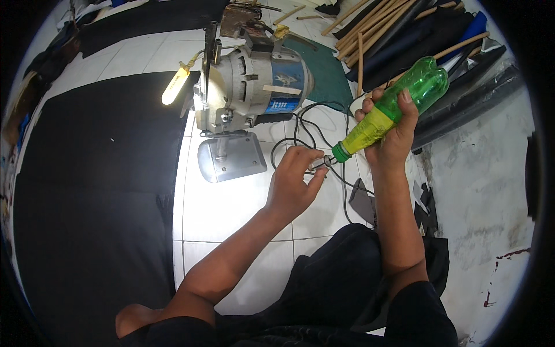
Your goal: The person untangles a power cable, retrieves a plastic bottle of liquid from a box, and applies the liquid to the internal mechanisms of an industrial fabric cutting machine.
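Note:
My right hand (398, 134) is closed around a green plastic bottle (426, 87) with a yellow-green label. The bottle is tilted neck down, its green cap (341, 152) pointing toward my left hand (292, 182). Between the fingertips of that hand is a small clear container (319, 165), which looks like a little glass bottle and is partly hidden by the fingers. Its mouth sits right at the cap; whether they touch I cannot tell. Beyond my left hand stands a fabric cutting machine (243, 75) with a grey motor and a metal base plate (232, 161).
Black fabric (98, 191) spreads across the left side. A lit yellow-handled lamp (175, 85) hangs beside the machine. Dark cables (315, 130) loop over the white tiles behind my hands. Wooden rods (376, 26) and fabric rolls lie at the far right, near a pale wall (480, 196).

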Demonstrator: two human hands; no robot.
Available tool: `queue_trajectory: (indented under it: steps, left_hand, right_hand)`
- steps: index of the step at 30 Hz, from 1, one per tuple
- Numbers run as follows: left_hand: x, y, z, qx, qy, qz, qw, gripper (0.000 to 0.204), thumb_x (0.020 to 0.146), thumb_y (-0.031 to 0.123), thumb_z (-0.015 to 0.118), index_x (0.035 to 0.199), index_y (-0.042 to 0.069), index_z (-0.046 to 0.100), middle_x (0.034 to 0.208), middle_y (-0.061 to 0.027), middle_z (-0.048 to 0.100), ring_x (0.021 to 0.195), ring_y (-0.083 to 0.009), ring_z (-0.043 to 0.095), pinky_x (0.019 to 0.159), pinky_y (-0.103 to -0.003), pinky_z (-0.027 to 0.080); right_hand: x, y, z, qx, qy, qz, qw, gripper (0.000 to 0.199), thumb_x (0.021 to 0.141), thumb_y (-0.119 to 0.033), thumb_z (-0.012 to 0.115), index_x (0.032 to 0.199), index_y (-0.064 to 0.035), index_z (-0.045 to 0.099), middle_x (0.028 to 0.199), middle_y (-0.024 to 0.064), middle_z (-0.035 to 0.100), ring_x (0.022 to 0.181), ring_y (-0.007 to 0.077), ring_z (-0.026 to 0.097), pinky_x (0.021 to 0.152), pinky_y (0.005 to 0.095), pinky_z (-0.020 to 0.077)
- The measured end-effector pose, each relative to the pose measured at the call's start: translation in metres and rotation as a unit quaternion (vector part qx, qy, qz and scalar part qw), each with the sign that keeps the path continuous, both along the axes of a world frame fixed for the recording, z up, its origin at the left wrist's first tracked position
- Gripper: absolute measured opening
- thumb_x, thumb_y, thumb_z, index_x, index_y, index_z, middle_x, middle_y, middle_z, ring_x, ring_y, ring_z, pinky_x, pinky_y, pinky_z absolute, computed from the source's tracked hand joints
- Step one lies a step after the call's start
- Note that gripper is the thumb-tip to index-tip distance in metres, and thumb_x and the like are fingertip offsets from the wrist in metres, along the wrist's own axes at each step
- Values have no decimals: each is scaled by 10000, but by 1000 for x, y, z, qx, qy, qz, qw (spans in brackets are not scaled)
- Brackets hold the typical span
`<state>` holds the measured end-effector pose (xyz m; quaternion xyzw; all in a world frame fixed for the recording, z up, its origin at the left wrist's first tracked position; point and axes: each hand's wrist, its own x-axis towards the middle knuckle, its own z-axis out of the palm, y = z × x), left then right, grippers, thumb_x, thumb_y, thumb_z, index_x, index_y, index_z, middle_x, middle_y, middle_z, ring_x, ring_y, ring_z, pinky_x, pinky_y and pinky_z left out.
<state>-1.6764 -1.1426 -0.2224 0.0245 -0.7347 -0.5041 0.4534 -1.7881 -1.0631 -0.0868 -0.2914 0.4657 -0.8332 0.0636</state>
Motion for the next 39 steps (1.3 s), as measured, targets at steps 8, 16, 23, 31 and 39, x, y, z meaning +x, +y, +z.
queue_trajectory:
  steps: [8,16,23,31,39]
  left_hand:
    - [-1,-5,-4,-20,3,12,1000,283,780,80,752,1028,29,625,915,-108,616,786,-235,608,703,-343,494]
    - [-2,-7,-4,-6,7,2,1000,287,785,82,751,1030,18,616,928,-116,624,793,-244,622,696,-345,507]
    - [-1,-8,-5,-35,4,21,999,290,780,85,738,1034,25,612,926,-131,622,823,-284,624,720,-388,488]
    - [-2,-11,-7,-69,9,22,997,274,779,70,716,1029,33,609,943,-129,622,880,-316,615,772,-409,477]
    - [-1,-13,-8,-58,7,15,998,271,782,61,707,1032,32,608,947,-131,617,882,-320,610,773,-411,479]
  right_hand:
    - [0,-3,-1,-24,-2,18,1000,338,929,-369,579,978,-39,526,870,94,583,730,200,608,616,340,521]
    - [2,-6,1,-2,55,-33,998,380,919,-365,591,971,5,523,851,104,573,712,199,614,599,330,522]
    - [1,-7,0,32,87,-19,996,399,901,-366,608,942,28,562,803,110,583,667,195,614,583,321,520]
    - [3,-8,2,22,55,-9,998,394,912,-366,591,953,24,554,817,110,582,682,190,614,592,319,522]
    - [0,-8,-1,20,76,-22,997,366,910,-341,592,976,14,534,854,110,574,697,195,609,582,328,517]
